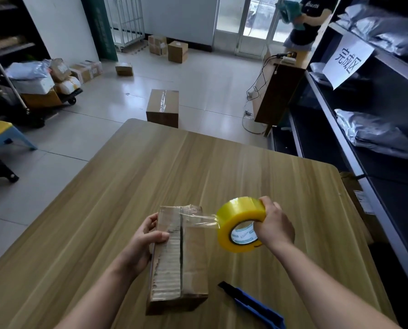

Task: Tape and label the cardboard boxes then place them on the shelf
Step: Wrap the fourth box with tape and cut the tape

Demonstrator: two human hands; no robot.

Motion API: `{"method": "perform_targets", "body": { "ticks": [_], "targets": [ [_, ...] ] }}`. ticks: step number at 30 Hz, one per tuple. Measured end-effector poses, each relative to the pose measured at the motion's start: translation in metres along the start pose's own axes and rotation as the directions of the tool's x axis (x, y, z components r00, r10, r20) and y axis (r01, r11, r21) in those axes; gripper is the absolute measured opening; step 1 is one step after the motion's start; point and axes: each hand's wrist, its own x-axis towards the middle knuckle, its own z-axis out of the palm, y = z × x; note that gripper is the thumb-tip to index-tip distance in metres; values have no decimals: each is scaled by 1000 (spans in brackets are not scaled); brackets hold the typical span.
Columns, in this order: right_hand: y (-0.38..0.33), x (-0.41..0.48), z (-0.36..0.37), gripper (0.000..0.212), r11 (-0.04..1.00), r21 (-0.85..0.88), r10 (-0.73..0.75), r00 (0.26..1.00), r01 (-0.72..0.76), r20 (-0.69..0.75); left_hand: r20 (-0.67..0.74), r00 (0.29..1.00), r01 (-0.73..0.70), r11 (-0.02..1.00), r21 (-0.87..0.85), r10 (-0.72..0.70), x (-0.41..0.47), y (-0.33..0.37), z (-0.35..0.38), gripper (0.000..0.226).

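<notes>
Left hand (144, 243) fingers curl round the closed cardboard box (196, 260) on the tabletop (198, 162), contents hidden; right hand (275, 224) fingers grip the tape roll (239, 213), its strip (199, 219) stretched between them.

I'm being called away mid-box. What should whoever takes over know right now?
Left hand grips the box on the table.
Right hand holds the tape roll, its strip stuck across the box's far end.
Cutter lies beside the box.
Done: lengthwise tape looks on.
Left: cut the strip, label the box, put it on the shelf.
</notes>
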Motion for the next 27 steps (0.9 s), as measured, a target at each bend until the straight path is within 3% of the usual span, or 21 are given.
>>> {"method": "perform_targets", "body": {
  "ticks": [2, 6, 16, 27],
  "targets": [
    [1, -1, 4, 48, 1000, 6, -1, 1000, 1, -9, 3, 1000, 8, 1000, -3, -8, 0, -3, -3, 114],
    [2, -4, 11, 50, 1000, 17, -9, 999, 10, -38, 21, 999, 40, 999, -21, -40, 1, -6, -9, 98],
    [-4, -10, 10, 56, 993, -55, -111, 982, 104, -153, -27, 999, 44, 995, 84, -42, 3, -10, -24, 100],
    [-23, -1, -25, 59, 973, -104, -227, 926, 205, -303, 34, 999, 14, 977, 212, -22, 2, 0, -22, 103]
  ]
}}
